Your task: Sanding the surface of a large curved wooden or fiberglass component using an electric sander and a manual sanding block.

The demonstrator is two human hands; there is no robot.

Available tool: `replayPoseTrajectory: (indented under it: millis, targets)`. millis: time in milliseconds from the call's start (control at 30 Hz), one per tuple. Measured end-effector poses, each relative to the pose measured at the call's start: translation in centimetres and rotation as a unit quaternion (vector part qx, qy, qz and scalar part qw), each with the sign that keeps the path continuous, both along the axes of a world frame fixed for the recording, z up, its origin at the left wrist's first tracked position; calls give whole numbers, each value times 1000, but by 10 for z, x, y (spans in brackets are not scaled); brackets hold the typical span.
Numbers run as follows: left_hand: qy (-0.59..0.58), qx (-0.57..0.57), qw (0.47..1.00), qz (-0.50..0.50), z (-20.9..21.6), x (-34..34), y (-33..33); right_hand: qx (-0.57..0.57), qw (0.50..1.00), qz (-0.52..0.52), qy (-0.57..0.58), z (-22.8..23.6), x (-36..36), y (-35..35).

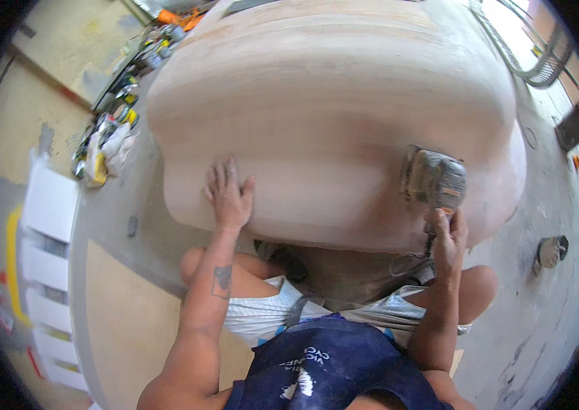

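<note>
Gripping the dust-coated, grey, round-bodied power sander [445,179] by its near end with the right hand [449,239], at the right side of the broad, pale, curved panel [296,147]; resting the left hand [229,195] spread on the left side, grasping nothing. Best, probably, to press lightly, follow the curve, avoid digging in an edge.
</note>
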State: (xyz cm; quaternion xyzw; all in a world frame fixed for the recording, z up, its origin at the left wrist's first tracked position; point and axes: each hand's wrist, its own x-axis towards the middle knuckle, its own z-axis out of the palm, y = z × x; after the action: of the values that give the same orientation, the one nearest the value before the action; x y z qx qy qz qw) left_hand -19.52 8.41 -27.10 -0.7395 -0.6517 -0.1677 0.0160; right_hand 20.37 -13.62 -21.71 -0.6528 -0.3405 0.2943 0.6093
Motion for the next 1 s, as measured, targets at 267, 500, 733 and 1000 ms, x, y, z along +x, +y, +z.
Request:
replayPoseTrajectory:
  millis: [267, 500, 733, 1000]
  targets:
    - [-11, -10, 1000, -8, 1, -3, 2, 14, 1000, 25, 7, 4, -2, 2]
    - [-30, -1, 999, -27, 0, -9, 4, -51, 998, 10, -34, 15, -1, 0]
    - [-19, -25, 999, -7, 2, -6, 3, -51, 998, -8, -38, 19, -1, 0]
    - [-18, 2, 1000, -7, -1, -11, 3, -54, 973, -126, -185, 34, -11, 8]
